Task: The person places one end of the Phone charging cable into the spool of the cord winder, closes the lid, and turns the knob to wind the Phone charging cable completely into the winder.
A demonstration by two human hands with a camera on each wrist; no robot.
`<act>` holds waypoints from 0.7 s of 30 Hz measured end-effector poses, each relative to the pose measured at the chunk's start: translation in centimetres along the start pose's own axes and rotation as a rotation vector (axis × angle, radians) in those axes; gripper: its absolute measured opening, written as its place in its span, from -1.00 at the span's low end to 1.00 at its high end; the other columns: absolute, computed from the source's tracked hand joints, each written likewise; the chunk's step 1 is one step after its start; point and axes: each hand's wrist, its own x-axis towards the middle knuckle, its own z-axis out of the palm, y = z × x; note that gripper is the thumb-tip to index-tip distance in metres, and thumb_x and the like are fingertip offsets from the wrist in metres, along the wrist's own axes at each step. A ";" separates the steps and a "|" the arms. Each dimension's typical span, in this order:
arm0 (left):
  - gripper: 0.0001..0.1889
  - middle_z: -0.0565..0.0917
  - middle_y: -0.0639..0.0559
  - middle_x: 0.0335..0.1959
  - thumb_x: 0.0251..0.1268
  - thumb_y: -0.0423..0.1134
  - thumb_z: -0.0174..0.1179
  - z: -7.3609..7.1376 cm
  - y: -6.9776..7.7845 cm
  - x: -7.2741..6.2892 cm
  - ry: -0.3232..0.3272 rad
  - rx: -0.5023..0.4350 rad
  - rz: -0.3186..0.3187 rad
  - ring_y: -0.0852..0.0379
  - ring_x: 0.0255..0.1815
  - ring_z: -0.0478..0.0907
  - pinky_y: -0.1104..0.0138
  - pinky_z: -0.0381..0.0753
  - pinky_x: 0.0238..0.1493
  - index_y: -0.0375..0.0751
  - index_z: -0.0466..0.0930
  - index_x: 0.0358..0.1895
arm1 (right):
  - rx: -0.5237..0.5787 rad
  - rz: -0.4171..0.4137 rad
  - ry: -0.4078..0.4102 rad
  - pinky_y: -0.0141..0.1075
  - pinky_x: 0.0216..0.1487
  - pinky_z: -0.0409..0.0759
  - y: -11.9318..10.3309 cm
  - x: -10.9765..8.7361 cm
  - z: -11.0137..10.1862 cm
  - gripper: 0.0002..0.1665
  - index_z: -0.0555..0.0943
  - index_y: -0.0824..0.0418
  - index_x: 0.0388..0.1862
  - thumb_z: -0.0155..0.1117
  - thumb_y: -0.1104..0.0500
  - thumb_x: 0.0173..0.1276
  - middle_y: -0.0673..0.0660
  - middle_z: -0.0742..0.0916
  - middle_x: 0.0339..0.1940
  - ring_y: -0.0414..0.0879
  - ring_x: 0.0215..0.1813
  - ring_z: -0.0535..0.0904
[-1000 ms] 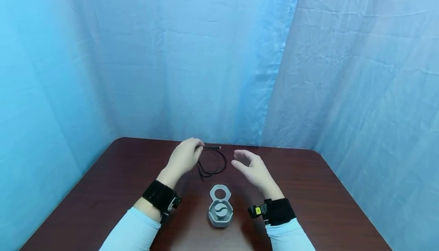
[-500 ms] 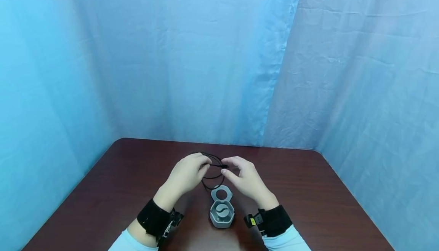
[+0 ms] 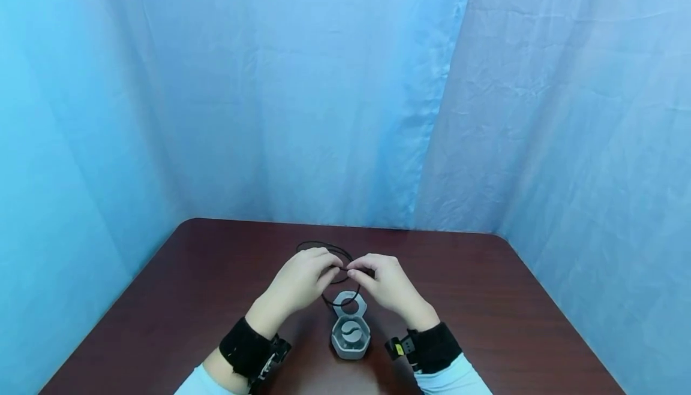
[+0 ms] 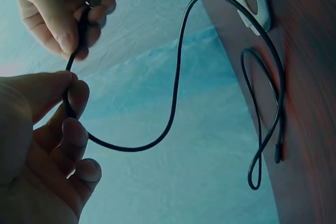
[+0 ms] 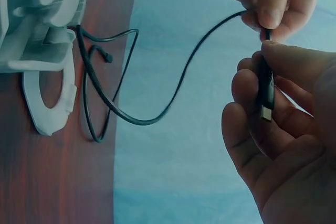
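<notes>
Pinching the black cable in left grip and by its plug in right grip, possibly risking a snag on the grey case below both through loose slack.

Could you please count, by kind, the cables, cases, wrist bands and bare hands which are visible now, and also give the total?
Thin black cable with plug: 1
Grey faceted case with open ring-shaped lid: 1
Wide black wrist bands: 2
Bare left hand and right hand: 2
Total: 6
</notes>
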 end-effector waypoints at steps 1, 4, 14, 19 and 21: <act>-0.89 0.65 0.25 -0.24 0.43 -0.20 0.31 0.0 -0.1 0.1 -0.006 0.003 0.001 0.28 -0.26 0.57 0.31 0.58 -0.21 0.05 0.75 -0.07 | -0.009 -0.005 0.003 -0.31 -0.24 0.62 0.0 0.0 -0.2 -0.85 0.77 0.07 -0.05 0.35 0.19 0.47 -0.14 0.73 -0.17 -0.28 -0.23 0.60; -0.89 0.64 0.26 -0.25 0.46 -0.13 0.28 -0.2 -0.3 0.2 -0.027 0.000 -0.017 0.30 -0.30 0.54 0.33 0.56 -0.26 0.05 0.76 -0.09 | -0.033 -0.024 0.018 -0.31 -0.26 0.60 0.0 0.0 -0.8 -0.87 0.77 0.08 -0.08 0.35 0.19 0.46 -0.16 0.72 -0.20 -0.28 -0.25 0.59; -0.87 0.49 0.33 -0.35 0.52 -0.04 0.20 -2.1 -2.7 -0.2 -0.049 -0.094 -0.150 0.30 -0.41 0.41 0.33 0.48 -0.36 0.14 0.70 -0.23 | -0.122 -0.050 0.103 -0.29 -0.21 0.62 1.2 -0.4 -3.1 -0.89 0.77 0.01 -0.11 0.35 0.15 0.46 -0.14 0.73 -0.21 -0.28 -0.20 0.62; -0.87 0.51 0.26 -0.31 0.53 -0.05 0.20 -3.5 -4.6 -0.5 -0.040 -0.152 -0.192 0.23 -0.36 0.43 0.25 0.49 -0.30 0.09 0.68 -0.22 | -0.184 -0.039 0.133 -0.25 -0.21 0.62 2.3 -0.6 -4.6 -0.88 0.77 0.06 -0.09 0.36 0.18 0.45 -0.11 0.73 -0.19 -0.23 -0.19 0.63; -0.87 0.54 0.25 -0.27 0.52 -0.05 0.20 -3.9 -5.1 -0.7 -0.035 -0.155 -0.213 0.22 -0.33 0.45 0.23 0.51 -0.26 0.07 0.69 -0.20 | -0.203 -0.027 0.142 -0.24 -0.23 0.61 2.7 -0.8 -5.1 -0.87 0.77 0.08 -0.09 0.35 0.19 0.46 -0.10 0.73 -0.20 -0.22 -0.21 0.62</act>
